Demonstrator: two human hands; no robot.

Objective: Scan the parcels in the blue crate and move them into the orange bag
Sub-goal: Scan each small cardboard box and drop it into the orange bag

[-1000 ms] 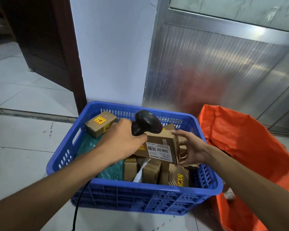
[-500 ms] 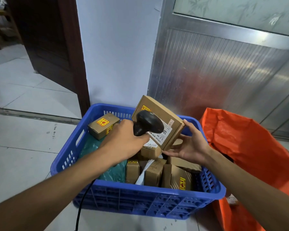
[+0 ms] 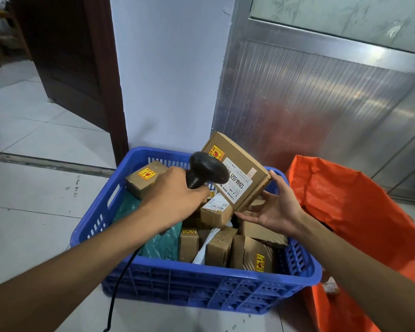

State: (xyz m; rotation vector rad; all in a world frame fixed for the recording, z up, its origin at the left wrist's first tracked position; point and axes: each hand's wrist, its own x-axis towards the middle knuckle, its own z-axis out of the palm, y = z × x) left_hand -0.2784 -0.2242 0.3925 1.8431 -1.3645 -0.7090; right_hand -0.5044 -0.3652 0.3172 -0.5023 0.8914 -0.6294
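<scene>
Raised since the earlier frame, the parcel [image 3: 237,171] is gripped by the right hand [image 3: 273,209] above the blue crate [image 3: 211,295]; the scanner [image 3: 207,170], clasped by the left hand [image 3: 175,195] at 9 o'clock, is best squared to its label before transfer to the orange bag [image 3: 359,212] at 3 o'clock.

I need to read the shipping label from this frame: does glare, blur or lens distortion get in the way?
Head view: the label on the held parcel is sharp and glare-free, but the scanner covers its lower left end. Head view: glare sits on the metal door panel; wide-angle bending curves the frame edges.
</scene>
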